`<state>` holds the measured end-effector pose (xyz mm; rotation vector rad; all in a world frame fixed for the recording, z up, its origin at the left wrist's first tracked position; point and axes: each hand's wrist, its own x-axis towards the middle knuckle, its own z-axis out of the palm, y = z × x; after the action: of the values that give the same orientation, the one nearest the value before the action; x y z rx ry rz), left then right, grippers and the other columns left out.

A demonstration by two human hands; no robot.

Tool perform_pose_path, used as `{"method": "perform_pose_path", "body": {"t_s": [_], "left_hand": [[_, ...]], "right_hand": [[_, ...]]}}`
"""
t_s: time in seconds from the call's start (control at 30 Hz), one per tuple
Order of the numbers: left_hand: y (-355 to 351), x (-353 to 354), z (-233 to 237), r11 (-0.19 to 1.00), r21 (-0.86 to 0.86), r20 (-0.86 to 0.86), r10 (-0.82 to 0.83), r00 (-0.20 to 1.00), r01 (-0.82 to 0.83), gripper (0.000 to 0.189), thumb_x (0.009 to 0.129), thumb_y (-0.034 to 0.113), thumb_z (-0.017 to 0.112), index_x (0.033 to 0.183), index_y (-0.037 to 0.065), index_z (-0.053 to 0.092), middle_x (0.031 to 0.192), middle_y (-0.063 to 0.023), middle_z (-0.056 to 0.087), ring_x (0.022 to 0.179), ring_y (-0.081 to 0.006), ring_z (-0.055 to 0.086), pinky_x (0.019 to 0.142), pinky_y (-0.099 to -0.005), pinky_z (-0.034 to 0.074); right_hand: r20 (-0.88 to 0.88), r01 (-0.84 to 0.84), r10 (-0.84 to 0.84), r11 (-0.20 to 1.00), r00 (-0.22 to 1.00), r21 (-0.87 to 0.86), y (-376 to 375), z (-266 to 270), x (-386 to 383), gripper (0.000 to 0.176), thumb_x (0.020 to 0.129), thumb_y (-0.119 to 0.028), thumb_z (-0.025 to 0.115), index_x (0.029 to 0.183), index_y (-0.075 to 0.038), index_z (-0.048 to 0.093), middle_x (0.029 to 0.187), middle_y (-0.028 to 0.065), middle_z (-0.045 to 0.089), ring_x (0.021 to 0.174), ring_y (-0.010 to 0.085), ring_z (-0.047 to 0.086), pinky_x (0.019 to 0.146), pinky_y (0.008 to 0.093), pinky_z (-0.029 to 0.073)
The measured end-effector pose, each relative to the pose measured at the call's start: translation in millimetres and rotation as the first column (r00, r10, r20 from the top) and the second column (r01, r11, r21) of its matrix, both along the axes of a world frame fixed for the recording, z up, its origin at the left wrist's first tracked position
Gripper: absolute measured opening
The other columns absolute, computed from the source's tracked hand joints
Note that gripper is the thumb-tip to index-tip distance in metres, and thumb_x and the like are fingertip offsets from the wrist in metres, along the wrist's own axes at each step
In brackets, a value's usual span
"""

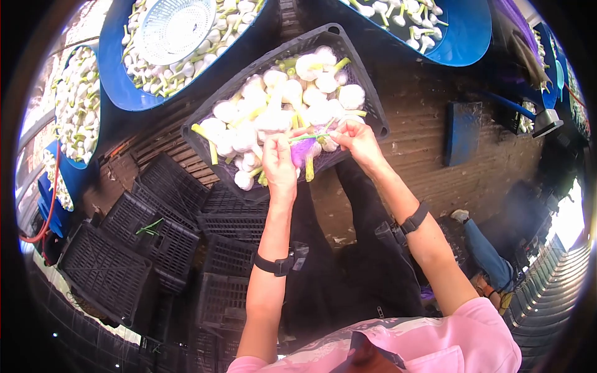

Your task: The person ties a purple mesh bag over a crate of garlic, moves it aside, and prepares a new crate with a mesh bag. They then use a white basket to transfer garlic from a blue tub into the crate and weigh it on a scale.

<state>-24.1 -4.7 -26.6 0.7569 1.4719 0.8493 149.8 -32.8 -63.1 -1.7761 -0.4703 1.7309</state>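
A purple net (303,151) is over the near side of a black crate (365,84), just above the garlic (292,92) heaped in it. A thin green strip (311,136) runs across the top of the net. The left hand (280,163) pinches one end of the strip with its fingers, and the right hand (357,142) pinches the other end. Past the crate are two big blue tubs (115,84) of garlic, one with a white basket (177,28) on top. More green strips (149,228) lie on a stacked crate (165,248) to the left. At the right is another person's leg (488,258).
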Motion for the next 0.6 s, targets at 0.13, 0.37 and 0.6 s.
{"method": "perform_pose_path", "body": {"t_s": [0.13, 0.37, 0.6], "left_hand": [[-1, 4, -9, 0.947, -0.270, 0.375, 0.269, 0.887, -0.173, 0.012, 0.098, 0.016, 0.039, 0.090, 0.009, 0.045, 0.073, -0.0015, 0.051, 0.053, -0.0040, 0.039, 0.044, -0.0167, 0.029], [-5, -10, -10, 0.990, -0.136, 0.252, 0.079, 0.964, -0.046, 0.014, 0.097, 0.018, 0.042, 0.086, 0.009, 0.046, 0.073, -0.0002, 0.049, 0.052, -0.0038, 0.037, 0.043, -0.0173, 0.029], [-13, -82, -3, 0.932, 0.273, -0.558, 0.355, 0.750, -0.239, 0.023, 0.087, 0.005, 0.056, 0.109, 0.002, 0.048, 0.097, -0.0087, 0.058, 0.078, -0.0110, 0.053, 0.068, -0.0238, 0.045]], "right_hand": [[0.163, -0.106, 0.103, 0.994, 0.981, 0.007, 4, -7, 7, 0.012, 0.076, -0.011, 0.067, 0.072, -0.003, 0.058, 0.060, 0.0003, 0.054, 0.056, 0.0072, 0.049, 0.054, 0.0248, 0.040], [0.321, -0.320, 0.301, 0.947, 0.898, 0.007, 22, 17, 17, 0.023, 0.075, -0.021, 0.067, 0.080, 0.000, 0.060, 0.069, 0.0095, 0.058, 0.065, 0.0151, 0.054, 0.061, 0.0298, 0.044], [0.776, -0.302, 0.019, 0.927, 0.631, 0.222, 42, 20, 68, 0.041, 0.078, -0.025, 0.068, 0.113, -0.006, 0.057, 0.104, 0.0117, 0.053, 0.076, 0.0202, 0.053, 0.072, 0.0311, 0.046]]}}
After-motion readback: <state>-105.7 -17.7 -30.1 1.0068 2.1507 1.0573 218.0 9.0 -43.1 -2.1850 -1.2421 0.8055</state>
